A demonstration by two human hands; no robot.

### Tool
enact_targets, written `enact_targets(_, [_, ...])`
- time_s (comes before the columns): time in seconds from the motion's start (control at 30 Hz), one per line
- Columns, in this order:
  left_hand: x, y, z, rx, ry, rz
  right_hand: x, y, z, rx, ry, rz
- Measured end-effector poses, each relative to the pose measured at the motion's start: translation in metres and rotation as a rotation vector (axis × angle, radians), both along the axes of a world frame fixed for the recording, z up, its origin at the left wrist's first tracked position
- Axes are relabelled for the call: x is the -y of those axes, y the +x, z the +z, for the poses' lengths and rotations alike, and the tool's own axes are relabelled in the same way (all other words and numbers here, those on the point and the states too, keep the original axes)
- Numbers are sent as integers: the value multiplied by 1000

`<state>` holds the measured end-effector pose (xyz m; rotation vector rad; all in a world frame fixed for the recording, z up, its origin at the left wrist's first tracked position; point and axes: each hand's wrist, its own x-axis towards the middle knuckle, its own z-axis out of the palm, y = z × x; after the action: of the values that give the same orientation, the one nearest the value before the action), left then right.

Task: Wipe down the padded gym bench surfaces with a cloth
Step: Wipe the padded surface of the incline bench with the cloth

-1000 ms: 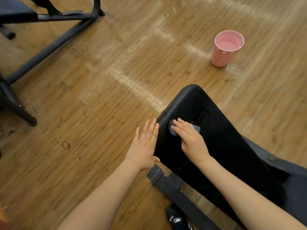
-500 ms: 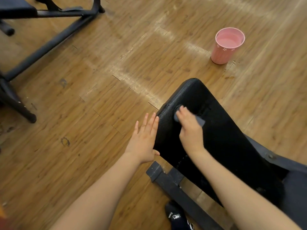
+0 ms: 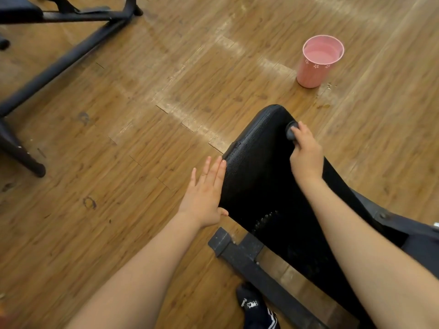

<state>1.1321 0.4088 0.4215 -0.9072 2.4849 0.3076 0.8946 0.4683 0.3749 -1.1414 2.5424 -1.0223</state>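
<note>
A black padded bench pad (image 3: 259, 167) slopes from the lower right up to a rounded far end at the centre. My right hand (image 3: 306, 155) presses a small grey cloth (image 3: 291, 131) onto the pad's right edge near that far end; only a bunched corner of the cloth shows past my fingers. My left hand (image 3: 206, 193) lies flat with fingers together against the pad's left side, thumb under the edge, holding nothing.
A pink cup (image 3: 318, 62) with liquid stands on the wooden floor beyond the pad. A black frame (image 3: 59, 65) of another machine crosses the upper left. The bench's dark foot bar (image 3: 249, 260) and a socked foot (image 3: 256, 307) lie below the pad.
My right hand has slid the cloth from the pad's left edge across and up to its right far corner. My left hand has stayed against the pad's side.
</note>
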Motion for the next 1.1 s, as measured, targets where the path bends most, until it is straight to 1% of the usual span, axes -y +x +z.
enact_targets(0.07, [0,0,0,-9,2,7,8,-4,-3,17,55,-10])
enact_targets(0.17, [0,-1,-1,-18,1,11,5,30,-6,4,44,22])
enact_targets(0.27, [-1,0,0,-21,-8,0,-21,94,-14,-78,-79,174])
enact_targets(0.37, [-1,1,1,-28,-22,-10,-49,144,-22,-97,-85,338])
enact_targets(0.43, [-1,2,1,-48,-34,-19,-57,148,-25,-124,-87,400])
enact_targets(0.53, [0,3,1,-80,-26,-33,-61,132,-27,-214,-58,491])
enact_targets(0.63, [2,5,-3,-113,-40,-72,-59,129,-31,-239,-62,487])
enact_targets(0.8, [6,11,-18,-195,-113,-138,-54,143,-49,-248,-217,361])
enact_targets(0.87, [4,15,-25,-255,-163,-153,-49,143,-47,-255,-251,331])
enact_targets(1.0, [1,24,-36,-359,-279,-182,-24,139,-32,-257,-308,385])
enact_targets(1.1, [1,29,-44,-415,-348,-182,-37,142,-47,-292,-359,407])
